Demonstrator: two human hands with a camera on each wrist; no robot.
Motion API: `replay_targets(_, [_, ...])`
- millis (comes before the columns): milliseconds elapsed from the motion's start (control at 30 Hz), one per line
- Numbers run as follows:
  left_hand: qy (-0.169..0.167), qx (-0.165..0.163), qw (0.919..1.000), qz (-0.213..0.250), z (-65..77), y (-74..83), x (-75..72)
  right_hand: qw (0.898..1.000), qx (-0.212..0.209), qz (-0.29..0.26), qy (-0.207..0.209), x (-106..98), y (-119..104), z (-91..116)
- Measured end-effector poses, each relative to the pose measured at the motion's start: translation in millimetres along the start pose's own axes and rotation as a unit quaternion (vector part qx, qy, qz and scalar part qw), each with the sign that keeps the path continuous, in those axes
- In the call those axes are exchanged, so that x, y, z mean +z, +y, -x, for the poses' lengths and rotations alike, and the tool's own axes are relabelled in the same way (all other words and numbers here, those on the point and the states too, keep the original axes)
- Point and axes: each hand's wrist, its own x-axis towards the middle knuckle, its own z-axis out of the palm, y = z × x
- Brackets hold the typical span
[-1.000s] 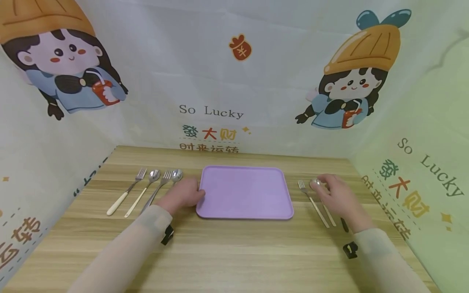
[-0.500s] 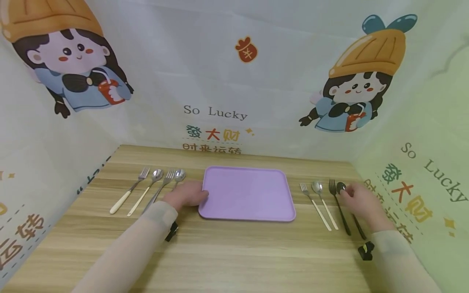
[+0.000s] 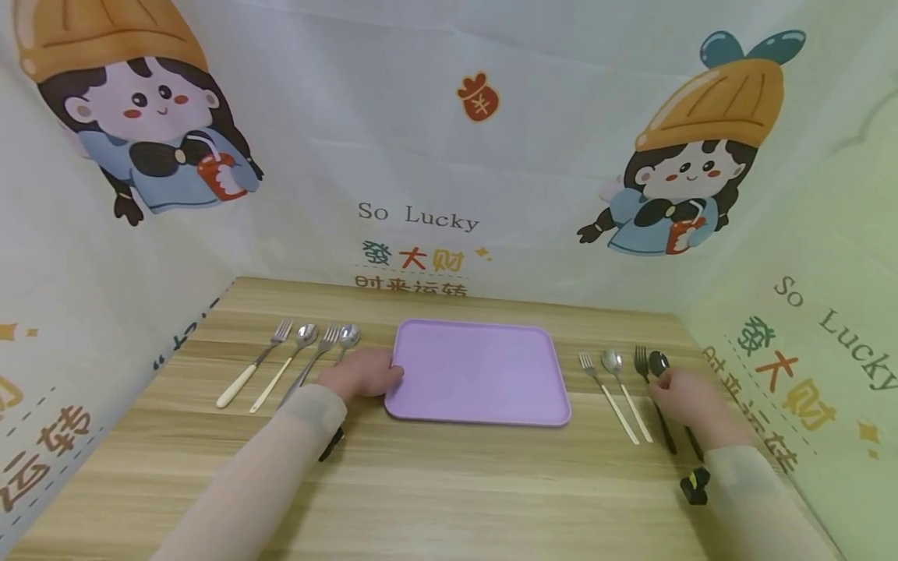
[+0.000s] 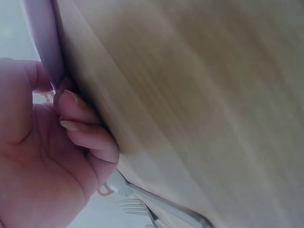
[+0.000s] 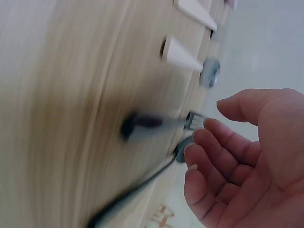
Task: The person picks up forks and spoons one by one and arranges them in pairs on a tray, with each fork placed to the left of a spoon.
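My left hand pinches the left edge of a lilac rectangular tray, thumb on the rim and fingers curled beneath, as the left wrist view shows. Over the cutlery at the right side hovers my right hand, fingers loosely bent with nothing between them in the right wrist view. It is nearest to a black spoon and a black fork, and covers part of the spoon's handle. Left of these lie a spoon and a fork, both with silver heads and cream handles.
Left of the tray lie a cream-handled fork, a cream-handled spoon, a silver fork and a silver spoon. A printed cloth surrounds the wooden table at the back and sides.
My right hand has moved right from the cream-handled spoon to the black spoon, then slightly toward me. The left hand stays on the tray's edge. The head view has shifted a little.
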Motion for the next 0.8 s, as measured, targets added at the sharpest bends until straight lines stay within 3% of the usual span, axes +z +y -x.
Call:
replay_targets(133, [0.004, 0.000, 1.0000, 0.006, 7.6, 4.3, -4.7, 1.000, -0.014, 0.013, -0.008, 4.3, -14.8, -3.9])
replay_targets(367, [-0.003, -0.004, 1.0000, 0.008, 36.1, 28.9, -22.3, 1.000, -0.014, -0.005, -0.013, 16.0, -33.5, -4.1])
replay_targets(633, [0.008, -0.008, 0.9999, -0.007, 6.3, 2.9, 1.0, 1.000, 0.008, -0.010, -0.021, 22.7, -39.5, -3.0])
replay_targets(800, [0.004, -0.009, 0.9999, -0.011, 3.0, -0.1, 0.4, 0.999, 0.030, -0.012, -0.016, 31.8, -22.2, -17.6])
